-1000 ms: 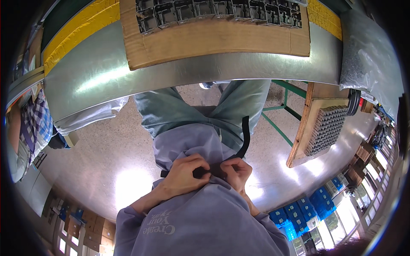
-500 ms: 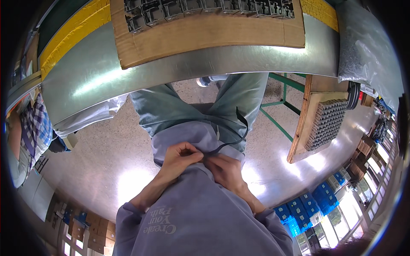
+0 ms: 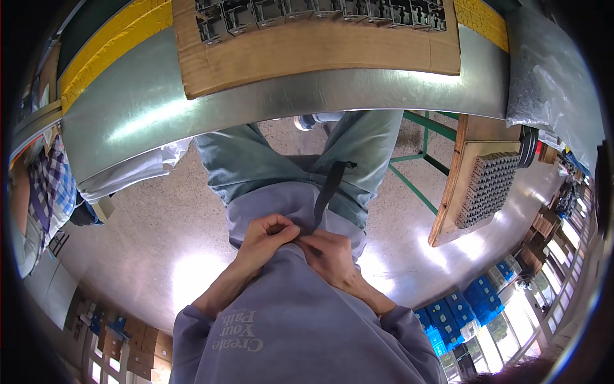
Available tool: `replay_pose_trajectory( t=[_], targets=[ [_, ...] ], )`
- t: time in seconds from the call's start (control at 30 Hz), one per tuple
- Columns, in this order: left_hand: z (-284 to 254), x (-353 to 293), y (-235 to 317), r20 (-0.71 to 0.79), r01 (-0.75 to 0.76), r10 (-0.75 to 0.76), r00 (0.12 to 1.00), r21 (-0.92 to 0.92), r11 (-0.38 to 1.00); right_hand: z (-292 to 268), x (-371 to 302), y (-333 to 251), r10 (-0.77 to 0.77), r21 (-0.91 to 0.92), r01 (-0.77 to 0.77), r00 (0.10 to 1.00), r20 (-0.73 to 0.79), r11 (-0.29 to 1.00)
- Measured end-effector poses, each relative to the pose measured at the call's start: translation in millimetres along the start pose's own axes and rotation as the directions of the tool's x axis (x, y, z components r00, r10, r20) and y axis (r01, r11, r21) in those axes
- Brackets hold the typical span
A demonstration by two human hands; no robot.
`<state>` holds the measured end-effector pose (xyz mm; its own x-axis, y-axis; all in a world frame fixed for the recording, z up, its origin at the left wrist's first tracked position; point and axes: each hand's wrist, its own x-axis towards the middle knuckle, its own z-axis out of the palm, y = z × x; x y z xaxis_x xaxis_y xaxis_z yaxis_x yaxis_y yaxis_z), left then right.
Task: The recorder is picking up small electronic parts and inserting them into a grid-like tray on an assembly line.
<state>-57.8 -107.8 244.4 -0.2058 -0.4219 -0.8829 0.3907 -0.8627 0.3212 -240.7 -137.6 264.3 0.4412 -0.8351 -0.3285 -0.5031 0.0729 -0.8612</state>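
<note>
Both hands meet at my waist, in front of my grey-purple sweatshirt [image 3: 281,313]. My left hand [image 3: 263,242] is closed in a pinch, thumb against the bent forefinger; what it holds is hidden. Close beside it, my right hand [image 3: 329,255] has its fingers closed at the lower end of a black strap [image 3: 327,195]. From between the hands the strap rises over my lap, its free end bent over above my green-grey trousers [image 3: 249,157]. Bunched sweatshirt cloth lies just beyond the fingers.
Ahead is a metal table [image 3: 147,121] bearing a cardboard sheet [image 3: 320,54] with rows of dark metal parts [image 3: 320,9]. At right, a wooden board [image 3: 453,185] carries a block of small grey parts [image 3: 489,189]. A clear plastic bag [image 3: 553,77] hangs at far right.
The black strap's free end has swung left and turned its flat side into view. My right hand has shifted slightly left, closer to my left hand, which has barely moved.
</note>
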Motion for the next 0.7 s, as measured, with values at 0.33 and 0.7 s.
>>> replay_pose_trajectory(
  t=[0.33, 0.7],
  targets=[
    [-14, -24, 7, 0.158, -0.024, 0.000, 0.987, 0.153, 0.988, 2, -4, -2, 0.113, 0.047, -0.110, 0.991, -0.069, 0.993],
    [-7, -17, 7, 0.130, -0.075, 0.047, 0.990, 0.226, 0.971, 1, -3, 1, -0.007, 0.013, 0.007, 1.000, 0.000, 1.000]
  ],
)
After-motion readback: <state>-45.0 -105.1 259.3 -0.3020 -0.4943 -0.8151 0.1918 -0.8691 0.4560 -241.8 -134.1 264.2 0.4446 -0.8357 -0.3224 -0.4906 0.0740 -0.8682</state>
